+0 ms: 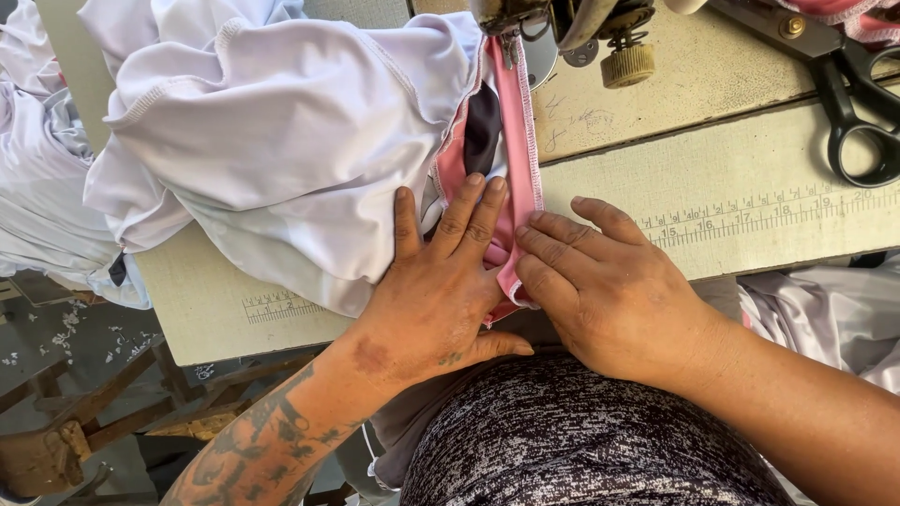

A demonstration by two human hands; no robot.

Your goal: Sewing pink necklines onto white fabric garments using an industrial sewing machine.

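Floor: wooden frame pieces (84,422) and small scraps lie below the surface edge at far left.
White garment: a heap of white fabric (272,141) is bunched over the left half of the surface (750,169), part of it hanging off the left edge.
Left hand: the left hand (436,290) lies flat, palm down, fingers spread across the white fabric and onto the pink strip; its grip is released, pressing rather than grasping.
Pink strip: the pink fabric strip (514,122) with white stitched edges runs from the machine's foot down to the near edge of the surface, between the two hands; a dark patch lies just beside it.
Right hand: the right hand (609,290) lies flat too, fingertips touching the right edge of the pink strip, grip released.
Sewing machine: the machine head (562,28) sits at top centre, over the strip's upper end.
Ruler: a printed measuring scale (750,211) runs along the surface right of the hand.
Scissors: black-handled scissors (844,84) lie at top right, well apart from the hands.
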